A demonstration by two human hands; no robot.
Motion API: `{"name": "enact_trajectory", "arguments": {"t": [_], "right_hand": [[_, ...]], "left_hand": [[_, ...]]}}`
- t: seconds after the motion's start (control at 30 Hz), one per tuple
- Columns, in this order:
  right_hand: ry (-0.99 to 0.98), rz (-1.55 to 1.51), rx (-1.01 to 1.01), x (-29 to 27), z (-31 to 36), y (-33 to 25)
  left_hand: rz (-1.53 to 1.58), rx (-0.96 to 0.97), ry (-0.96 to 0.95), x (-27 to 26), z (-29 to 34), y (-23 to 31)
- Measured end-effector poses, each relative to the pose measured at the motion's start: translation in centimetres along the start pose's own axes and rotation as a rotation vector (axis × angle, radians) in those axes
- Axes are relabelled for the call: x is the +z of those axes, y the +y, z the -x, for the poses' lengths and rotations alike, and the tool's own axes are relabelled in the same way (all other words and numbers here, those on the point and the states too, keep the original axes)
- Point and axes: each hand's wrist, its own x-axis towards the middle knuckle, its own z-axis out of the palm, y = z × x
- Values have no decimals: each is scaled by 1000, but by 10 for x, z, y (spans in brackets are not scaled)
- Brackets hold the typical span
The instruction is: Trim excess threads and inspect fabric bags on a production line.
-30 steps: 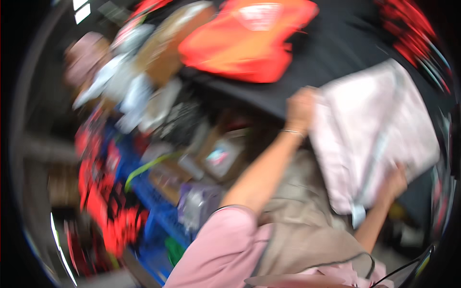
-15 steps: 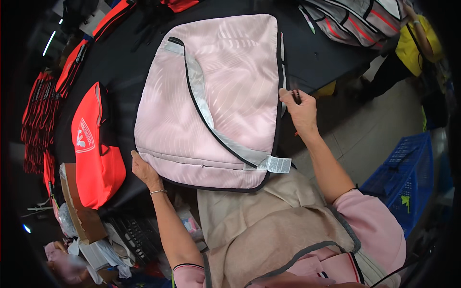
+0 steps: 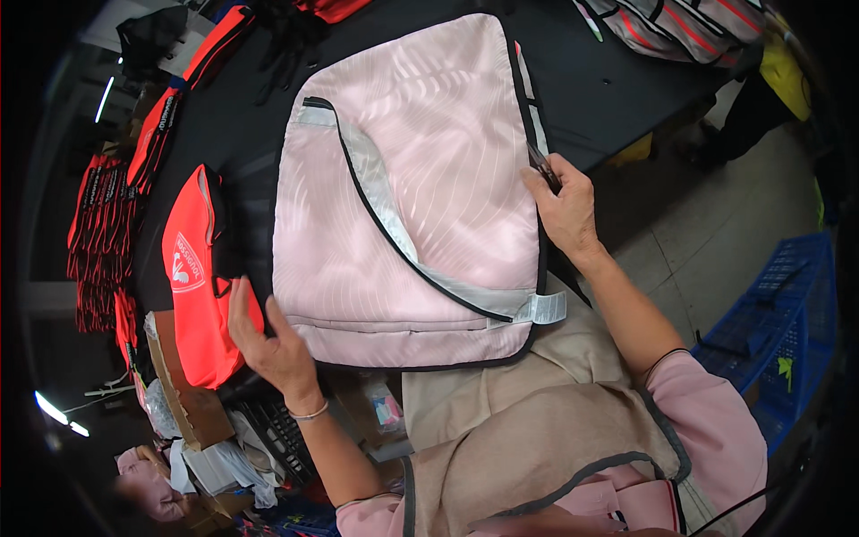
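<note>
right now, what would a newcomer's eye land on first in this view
Probably the pale pink fabric piece spread over the dark table in the middle, with a grey strip curving across it. Next comes the bright orange bag to its left, near the open left hand. At the piece's right edge, the right hand holds a small dark tool.

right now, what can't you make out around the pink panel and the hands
All in the head view:
Dark tool: partly hidden by the grip of the right hand.
Pink panel: underside hidden by its own upper face.
White label: print too small to read.
Orange bag: the left hand overlaps it, so contact is unclear.
Grey red-striped goods: cut off by the top edge.
</note>
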Motion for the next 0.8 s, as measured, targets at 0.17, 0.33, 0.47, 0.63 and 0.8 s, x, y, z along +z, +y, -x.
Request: {"name": "enact_trajectory", "arguments": {"t": [0.17, 0.33, 0.47, 0.63, 0.8], "right_hand": [[-10, 23, -100, 0, -8, -30], [-55, 165, -38, -3, -8, -6], [-28, 216, -7, -3, -11, 3], [-43, 319, 15, -3, -13, 2], [-34, 382, 48, 0, -17, -2]], "left_hand": [[108, 529, -687, 50, -1, 85], [34, 582, -916, 58, 28, 58], [112, 575, -849, 55, 29, 58], [150, 171, -1209, 61, -24, 72], [89, 697, -874, 90, -17, 50]]}}
